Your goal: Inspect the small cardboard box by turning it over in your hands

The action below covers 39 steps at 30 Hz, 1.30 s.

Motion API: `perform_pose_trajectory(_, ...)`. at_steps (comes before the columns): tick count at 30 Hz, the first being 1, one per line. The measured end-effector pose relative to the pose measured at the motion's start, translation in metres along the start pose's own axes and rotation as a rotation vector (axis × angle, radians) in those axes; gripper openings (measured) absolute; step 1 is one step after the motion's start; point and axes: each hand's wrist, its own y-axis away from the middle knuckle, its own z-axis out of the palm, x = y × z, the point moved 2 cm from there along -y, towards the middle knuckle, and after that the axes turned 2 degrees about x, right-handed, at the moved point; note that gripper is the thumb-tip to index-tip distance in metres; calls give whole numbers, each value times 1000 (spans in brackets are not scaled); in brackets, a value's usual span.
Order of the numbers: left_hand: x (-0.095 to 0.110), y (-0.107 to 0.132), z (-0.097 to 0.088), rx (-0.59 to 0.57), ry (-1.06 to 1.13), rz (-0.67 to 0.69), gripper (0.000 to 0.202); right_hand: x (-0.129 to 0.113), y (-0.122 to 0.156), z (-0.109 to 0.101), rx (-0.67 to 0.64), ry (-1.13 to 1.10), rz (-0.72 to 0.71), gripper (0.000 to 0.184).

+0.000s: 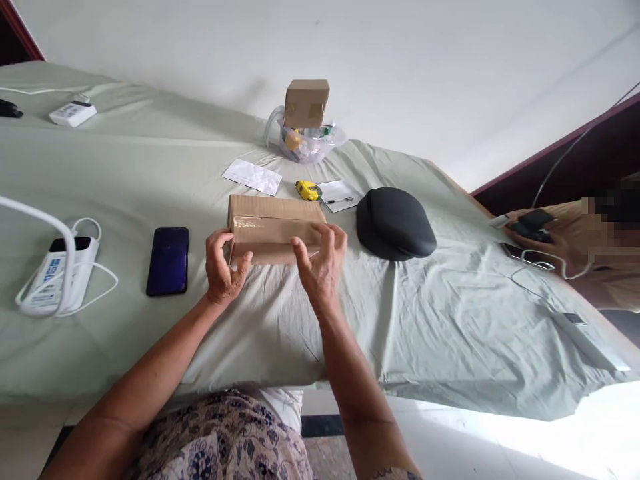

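Observation:
A taped brown cardboard box (276,229) lies lengthwise on the green cloth in front of me. My left hand (223,268) grips its left end, with the thumb at the front side and the fingers bent around the corner. On the right end rests my right hand (323,263), its thumb on the front and its fingers curled over the far corner. Right of the box sits a rounded black case (396,224). Just behind the box are a yellow tape measure (308,191) and a white paper with a pen (340,200).
A clear plastic basket (307,150) stands near the wall, with a smaller cardboard box (307,103) on top. On the left lie a phone (168,261) and a white power strip (63,275) with cables. At far right another person holds a dark object (534,225).

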Motion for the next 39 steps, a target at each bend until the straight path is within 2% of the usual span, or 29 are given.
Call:
perform_pose_trajectory(6,9,-2,-2,99,-9,-53,64,-15,25,14,120,45,-30,61)
perform_pose_trajectory(11,8,-5,-6,129,-43,-94,57,-4,27,15,159,-72,0,59)
perform_pose_trajectory(13,6,-6,-7,122,-30,-107,56,5,26,14,179,-147,72,59)
perform_pose_trajectory(16,4,-7,-7,134,-3,-132,55,21,23,13,228,-331,265,50)
perform_pose_trajectory(18,3,-6,-7,144,12,-139,56,30,21,14,208,-474,379,47)
perform_pose_trajectory(21,2,-7,-9,110,15,-152,62,39,18,15,131,-594,439,47)
perform_pose_trajectory(24,0,-8,-13,69,16,-166,65,46,18,14,54,-621,422,50)
perform_pose_trajectory(28,-5,-11,-20,51,31,-131,66,53,18,12,-92,-641,378,68)
perform_pose_trajectory(32,-9,-11,-21,-16,25,-121,55,53,17,7,-214,-636,386,72)
perform_pose_trajectory(35,-10,-10,-20,40,-6,-164,39,47,17,1,-187,-589,335,61)
perform_pose_trajectory(37,-10,-10,-20,96,-45,-217,42,42,18,-1,-132,-536,282,56)
perform_pose_trajectory(39,-9,-13,-21,103,-100,-244,49,38,19,-2,-89,-481,237,54)
